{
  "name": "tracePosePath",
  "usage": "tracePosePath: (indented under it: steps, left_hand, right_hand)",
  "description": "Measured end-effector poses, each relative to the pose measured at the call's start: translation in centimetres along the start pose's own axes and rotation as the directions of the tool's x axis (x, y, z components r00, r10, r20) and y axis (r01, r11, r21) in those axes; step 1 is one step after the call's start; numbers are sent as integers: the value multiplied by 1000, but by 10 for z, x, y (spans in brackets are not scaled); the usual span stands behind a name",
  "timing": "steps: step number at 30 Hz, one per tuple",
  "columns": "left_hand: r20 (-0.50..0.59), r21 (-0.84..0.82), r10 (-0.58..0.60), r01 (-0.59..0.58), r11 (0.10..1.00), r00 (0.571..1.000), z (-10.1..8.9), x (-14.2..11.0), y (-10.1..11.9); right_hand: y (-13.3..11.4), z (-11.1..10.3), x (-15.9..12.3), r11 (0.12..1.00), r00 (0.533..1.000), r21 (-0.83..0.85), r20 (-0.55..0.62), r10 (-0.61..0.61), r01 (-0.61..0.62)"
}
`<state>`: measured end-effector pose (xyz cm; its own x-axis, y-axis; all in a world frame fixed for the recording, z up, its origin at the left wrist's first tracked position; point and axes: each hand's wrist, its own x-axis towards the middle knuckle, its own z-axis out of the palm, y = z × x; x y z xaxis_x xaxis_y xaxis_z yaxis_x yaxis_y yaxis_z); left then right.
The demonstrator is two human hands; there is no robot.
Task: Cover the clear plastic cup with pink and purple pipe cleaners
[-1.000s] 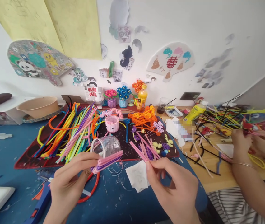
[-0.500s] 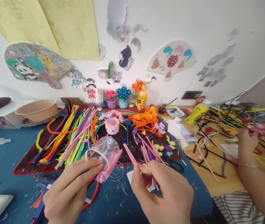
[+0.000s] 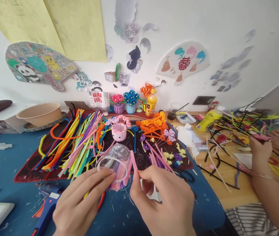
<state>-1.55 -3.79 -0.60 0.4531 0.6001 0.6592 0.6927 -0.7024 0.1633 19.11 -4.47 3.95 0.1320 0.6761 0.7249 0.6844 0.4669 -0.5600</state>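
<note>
The left hand's (image 3: 82, 198) fingers grip a tilted clear plastic cup (image 3: 120, 151) above the bench (image 3: 122, 219). Its covering looks only partly done: pink and purple strips (image 3: 117, 186) line one side, the rest bare. The right hand's (image 3: 162, 198) fingers pinch a pink pipe cleaner (image 3: 133, 160) beside it; more cut pieces (image 3: 152, 160) lie beyond.

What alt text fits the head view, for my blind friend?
A left hand holds a clear cup partly covered with pink and purple strips; the right hand pinches a pink strip beside it. Craft flowers stand behind.
</note>
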Motion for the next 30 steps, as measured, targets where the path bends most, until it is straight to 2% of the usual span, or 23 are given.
tracePosePath:
  steps: [3, 7, 11, 15, 17, 19, 20, 23, 25, 27, 30]
  left_hand:
    - [-2, 30, 1, -1, 1000, 1000, 0, 2, 8]
    - [-92, 5, -143, 144, 990, 985, 6, 2, 21]
    - [-102, -40, -191, 188, 981, 976, 9, 1, 24]
    - [-94, -205, -198, 176, 963, 976, 4, 14, 16]
    - [-65, -365, -258, 218, 905, 964, 2, 23, 11]
    - [3, -559, -348, 290, 776, 937, 3, 28, 8]
    - [46, -650, -395, 328, 685, 917, 5, 29, 7]
    - [178, -834, -547, 420, 357, 818, 14, 28, 5]
    - [255, -886, -613, 435, 162, 747, 19, 27, 7]
    - [316, -899, -640, 437, 34, 700, 22, 30, 11]
    - [379, -899, -631, 431, -78, 677, 23, 35, 16]
  right_hand:
    - [-1, 2, 0, 1000, 1000, 8, 16, 13, -13]
    - [-1, 7, -1, 999, 999, 17, 32, 27, -27]
    - [-1, 10, -1, 997, 995, 28, 77, 68, -70]
    - [9, -7, 6, 959, 951, 149, 235, 202, -241]
    - [23, -19, 14, 932, 923, 201, 305, 233, -302]
    - [41, -28, 24, 931, 925, 234, 324, 197, -280]
    - [50, -30, 29, 929, 913, 277, 389, 124, -245]
    - [70, -29, 40, 873, 848, 441, 527, -64, -208]
    - [73, -25, 43, 842, 812, 503, 564, -150, -195]
    - [69, -24, 43, 838, 787, 517, 584, -198, -173]
    - [58, -25, 43, 870, 750, 475, 622, -225, -133]
